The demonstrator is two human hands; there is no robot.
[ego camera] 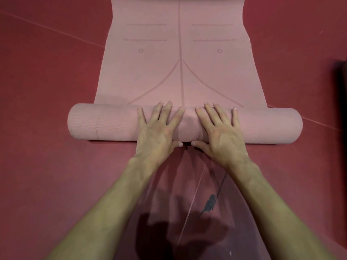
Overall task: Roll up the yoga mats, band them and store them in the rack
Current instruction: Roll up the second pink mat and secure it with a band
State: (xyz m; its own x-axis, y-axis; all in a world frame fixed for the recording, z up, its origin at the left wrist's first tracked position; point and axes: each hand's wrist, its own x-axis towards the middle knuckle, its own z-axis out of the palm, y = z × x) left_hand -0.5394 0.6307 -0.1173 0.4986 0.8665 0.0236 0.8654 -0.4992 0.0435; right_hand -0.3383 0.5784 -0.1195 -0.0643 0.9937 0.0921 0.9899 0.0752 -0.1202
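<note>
A pink yoga mat (178,53) with printed alignment lines lies on the red floor, its near end wound into a thick roll (105,122) that spans the view from left to right. My left hand (159,128) lies flat on top of the roll just left of its middle, fingers spread and straight, thumb tucked at the roll's near side. My right hand (219,130) presses the roll the same way just right of the middle. The two thumbs nearly meet. The flat part of the mat stretches away from me to the top edge of the view.
Red floor (47,81) surrounds the mat, crossed by thin pale lines. A dark object (340,87) stands at the right edge. A dark scuff mark (210,203) sits on the floor between my forearms.
</note>
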